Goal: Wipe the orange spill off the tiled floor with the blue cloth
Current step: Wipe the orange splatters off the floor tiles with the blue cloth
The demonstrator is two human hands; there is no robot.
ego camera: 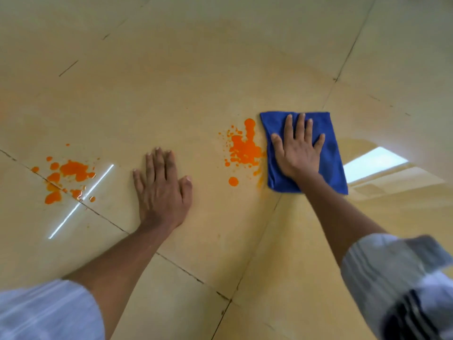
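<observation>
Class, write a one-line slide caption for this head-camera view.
Right hand presses blue cloth beside orange spill; left hand braces.

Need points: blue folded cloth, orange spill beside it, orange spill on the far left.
blue folded cloth (331, 153), head view, bare right half.
orange spill beside cloth (245, 149), head view, main puddle.
orange spill on far left (73, 169), head view, largest blotch.

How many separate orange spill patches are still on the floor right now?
2. One orange patch lies just left of the blue cloth under the right hand; the other patch lies left of the left hand. The cloth may hide more.
</observation>
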